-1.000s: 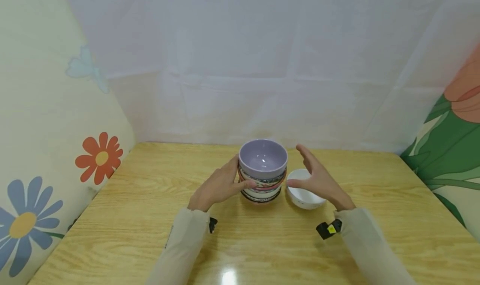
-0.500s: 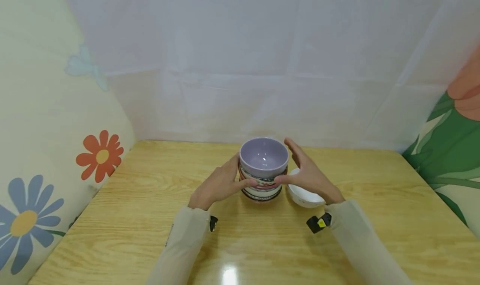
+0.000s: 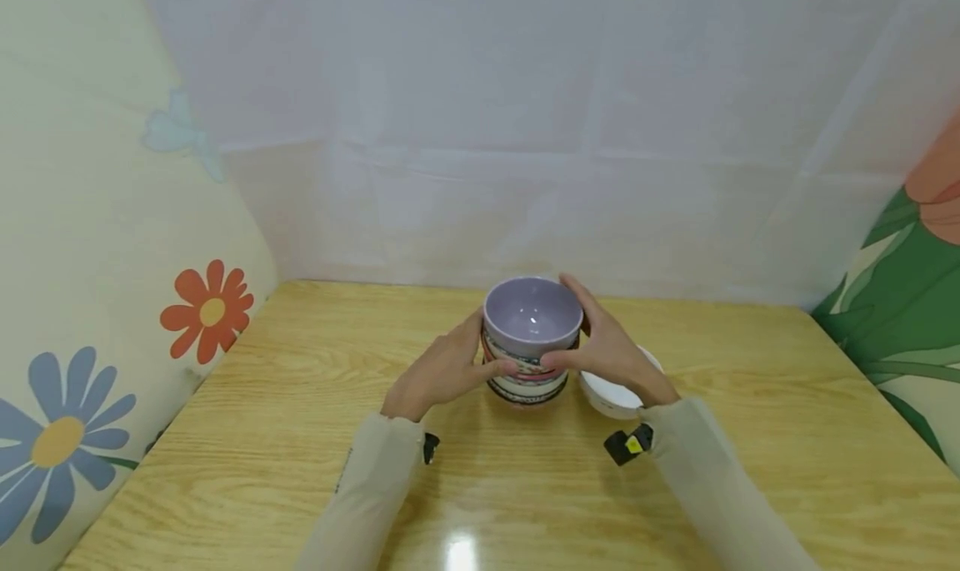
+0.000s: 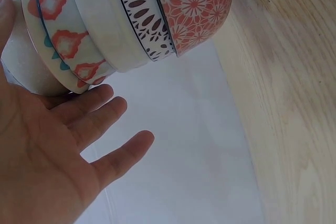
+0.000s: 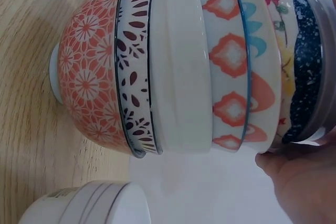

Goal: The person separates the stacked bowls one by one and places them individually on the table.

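Observation:
A stack of nested bowls (image 3: 531, 385) stands on the table in the head view, topped by a purple bowl (image 3: 531, 313). My left hand (image 3: 442, 371) holds the upper stack from the left, thumb in front; the left wrist view shows its other fingers spread, some touching a rim. From the right, my right hand (image 3: 609, 350) grips the upper bowls, its thumb across the front and fingers behind. A coral flower-patterned bowl (image 5: 86, 61) forms the bottom of the stack in the right wrist view. Partly behind my right hand sits a white bowl (image 3: 611, 398).
The wood-grain table (image 3: 300, 454) reaches back to a pale cloth (image 3: 465, 137). Flower-printed cloths border it on the left (image 3: 75, 304) and right (image 3: 907, 304). The white bowl stands close to the stack's right side.
My right hand has moved left from above the white bowl onto the stack's right side and now grips it. My left hand has kept its place on the stack.

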The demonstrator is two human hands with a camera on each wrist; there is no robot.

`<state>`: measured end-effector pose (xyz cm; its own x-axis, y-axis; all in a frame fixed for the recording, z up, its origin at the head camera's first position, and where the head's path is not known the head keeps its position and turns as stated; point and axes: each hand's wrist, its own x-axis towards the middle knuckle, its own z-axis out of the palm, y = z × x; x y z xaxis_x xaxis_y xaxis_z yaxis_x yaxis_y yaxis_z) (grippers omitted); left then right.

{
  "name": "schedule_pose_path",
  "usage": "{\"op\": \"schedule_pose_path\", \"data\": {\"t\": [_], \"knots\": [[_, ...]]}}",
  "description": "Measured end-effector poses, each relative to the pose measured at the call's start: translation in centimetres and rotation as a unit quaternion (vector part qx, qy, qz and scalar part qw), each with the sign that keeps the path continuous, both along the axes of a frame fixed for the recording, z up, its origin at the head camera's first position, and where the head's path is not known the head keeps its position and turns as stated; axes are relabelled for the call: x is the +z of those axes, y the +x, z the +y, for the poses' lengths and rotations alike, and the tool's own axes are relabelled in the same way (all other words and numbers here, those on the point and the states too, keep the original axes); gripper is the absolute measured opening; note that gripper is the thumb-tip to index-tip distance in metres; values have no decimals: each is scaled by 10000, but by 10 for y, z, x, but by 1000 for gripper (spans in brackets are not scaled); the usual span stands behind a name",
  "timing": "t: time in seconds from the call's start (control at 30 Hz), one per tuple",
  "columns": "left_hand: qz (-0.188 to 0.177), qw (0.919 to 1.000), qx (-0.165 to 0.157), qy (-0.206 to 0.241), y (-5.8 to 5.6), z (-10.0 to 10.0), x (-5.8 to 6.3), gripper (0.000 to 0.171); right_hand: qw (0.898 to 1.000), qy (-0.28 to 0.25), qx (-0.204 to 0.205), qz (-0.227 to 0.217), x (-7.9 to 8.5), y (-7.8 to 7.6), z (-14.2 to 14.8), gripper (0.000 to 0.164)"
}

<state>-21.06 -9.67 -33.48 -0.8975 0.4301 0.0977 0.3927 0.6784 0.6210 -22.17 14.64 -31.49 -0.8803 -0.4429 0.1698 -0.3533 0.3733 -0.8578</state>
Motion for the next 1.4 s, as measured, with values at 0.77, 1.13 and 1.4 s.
{"op": "schedule_pose_path", "data": {"t": [0.77, 1.13, 1.4], "knots": [[163, 9998, 50, -34, 3, 2, -1, 101, 9966, 104, -577, 572, -6, -3, -12, 115], [190, 9998, 26, -33, 3, 1, -1, 102, 9956, -14, -662, 660, -10, -4, -14, 107], [221, 9997, 22, -56, 2, 1, -2, 101, 9932, -23, -774, 869, -11, -2, -15, 111]]}}
